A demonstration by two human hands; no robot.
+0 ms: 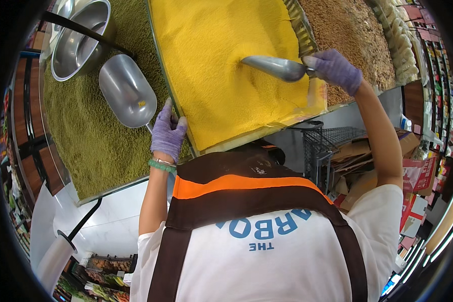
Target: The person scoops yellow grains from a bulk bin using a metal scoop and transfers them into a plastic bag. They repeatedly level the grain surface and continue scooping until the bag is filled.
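My right hand (334, 70), in a purple knit glove, grips the handle of a metal scoop (277, 67). The scoop's tip meets the bed of fine yellow grain (219, 94), which looks like millet. My left hand (170, 132), gloved alike, rests against the glass divider (162, 60) with thumb and forefinger apart; its other fingers are partly hidden. Beside it, a second metal scoop (128, 90) lies over green beans (87, 151), likely mung beans, with a few yellow grains inside. Its handle runs out of sight beneath my left hand.
A metal bowl (81, 41) sits at the upper left, crossed by a black rod (87, 32). Brown grain (343, 41) fills the bin at right. Below the bins stand a wire shopping cart (332, 139) and flattened cardboard (356, 154). A plastic bag roll (54, 260) is at lower left.
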